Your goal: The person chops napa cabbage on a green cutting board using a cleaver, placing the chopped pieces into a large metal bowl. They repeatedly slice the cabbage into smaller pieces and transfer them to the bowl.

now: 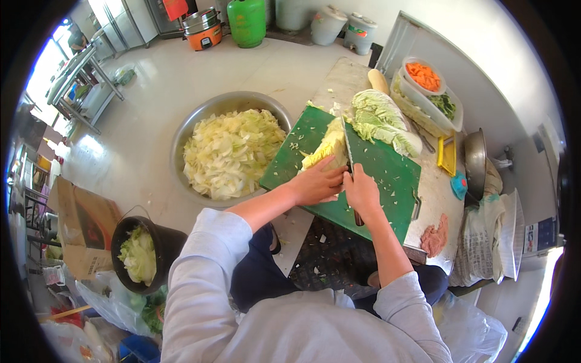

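Observation:
My right hand (362, 191) grips the handle of a kitchen knife (347, 140), whose blade stands along the right side of a piece of napa cabbage (332, 143). My left hand (319, 179) rests on the near end of that cabbage, fingers close to the blade. The cabbage lies on a green cutting board (386, 181) strewn with small scraps. More napa cabbage (379, 113) lies at the board's far right edge. Left of the board, a large steel basin (179, 149) holds a heap of chopped cabbage (231, 154).
Plastic containers (455, 120) of carrot and greens, a yellow-framed slicer (447, 154), a blue object (459, 185) and a reddish cloth (434, 236) are on the worktop at right. A black bucket (170, 240) with cabbage leaves and a cardboard box (81, 222) stand at left.

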A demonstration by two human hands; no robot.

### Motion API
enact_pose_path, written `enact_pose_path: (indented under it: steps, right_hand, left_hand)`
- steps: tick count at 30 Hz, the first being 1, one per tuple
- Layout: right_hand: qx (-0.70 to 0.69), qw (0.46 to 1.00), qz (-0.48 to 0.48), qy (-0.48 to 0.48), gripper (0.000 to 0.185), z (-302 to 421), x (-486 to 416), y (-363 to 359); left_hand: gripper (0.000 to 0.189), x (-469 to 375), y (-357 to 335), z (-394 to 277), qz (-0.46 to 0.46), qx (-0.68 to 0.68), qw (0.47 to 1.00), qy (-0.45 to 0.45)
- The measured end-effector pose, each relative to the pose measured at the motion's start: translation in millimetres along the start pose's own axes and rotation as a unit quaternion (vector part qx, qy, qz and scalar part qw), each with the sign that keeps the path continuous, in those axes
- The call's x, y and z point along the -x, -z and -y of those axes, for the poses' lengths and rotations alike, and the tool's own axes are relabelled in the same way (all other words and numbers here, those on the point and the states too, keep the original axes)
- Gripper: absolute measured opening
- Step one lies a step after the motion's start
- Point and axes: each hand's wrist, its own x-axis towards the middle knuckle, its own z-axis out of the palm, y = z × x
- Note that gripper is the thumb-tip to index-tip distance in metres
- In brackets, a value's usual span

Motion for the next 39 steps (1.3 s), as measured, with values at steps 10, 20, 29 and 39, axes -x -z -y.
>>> enact_pose_path:
  steps: [10, 20, 29, 39]
  right_hand:
    - [-0.307, 0.941, 0.108, 0.089, 0.033, 68, -34, -20]
    - [-0.46, 0.882, 0.089, -0.046, 0.018, -95, 79, 41]
    - [-0.405, 0.903, 0.108, -0.094, 0.023, -200, 85, 72]
    - [-0.308, 0.944, 0.074, -0.096, 0.031, -211, 74, 67]
  left_hand:
    - [0.046, 127, 49, 99, 0.028, -0.142, 0.949, 0.281]
    - [0.033, 116, 74, 44, -0.056, -0.032, 0.931, 0.358]
    - [0.049, -14, 50, -4, -0.046, 0.195, 0.918, 0.343]
    - [0.061, -158, -28, 51, -0.018, 0.102, 0.916, 0.388]
